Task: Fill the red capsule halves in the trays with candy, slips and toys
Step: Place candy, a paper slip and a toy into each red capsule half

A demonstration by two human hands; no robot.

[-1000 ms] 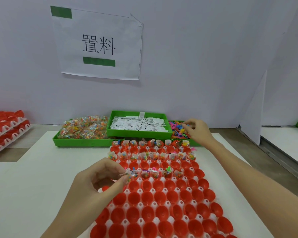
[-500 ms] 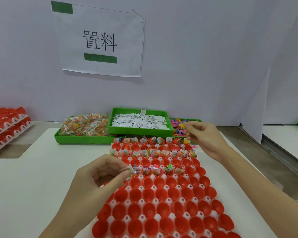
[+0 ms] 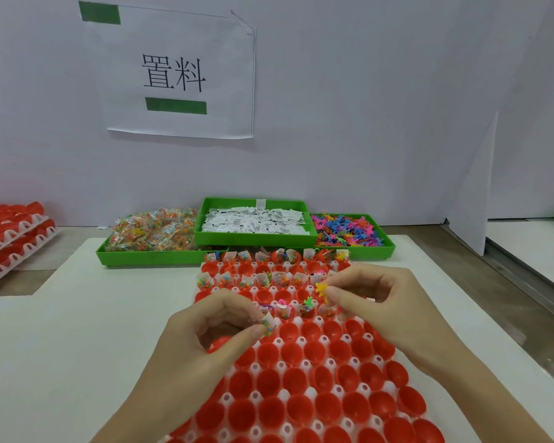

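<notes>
- Pinched between thumb and forefinger of the left hand [image 3: 205,334]: a small candy packet [image 3: 267,325] with a white slip, held just above the white tray [image 3: 280,366] of red capsule halves [image 3: 314,346], at the left end of the third filled row.
- Curled round a tiny yellow toy [image 3: 321,290], the fingertips of the right hand [image 3: 381,302]; toy held over the right side of the tray, near that same row.
- Already loaded with packets, slips and bright toys: three far rows of halves; between them, rows of open red cups.
- Nearer the camera, row upon row of bare red halves, seated in the tray's sockets.
- Beyond the tray, side by side on the white table [image 3: 61,330]: a green bin of candy packets [image 3: 154,231], a raised green bin of white slips [image 3: 253,220], a green bin of colourful toys [image 3: 349,231].
- At far left, stacked trays of red halves [image 3: 10,231].
- On the wall behind, a taped paper sign [image 3: 176,75] with two printed characters and green bars.
</notes>
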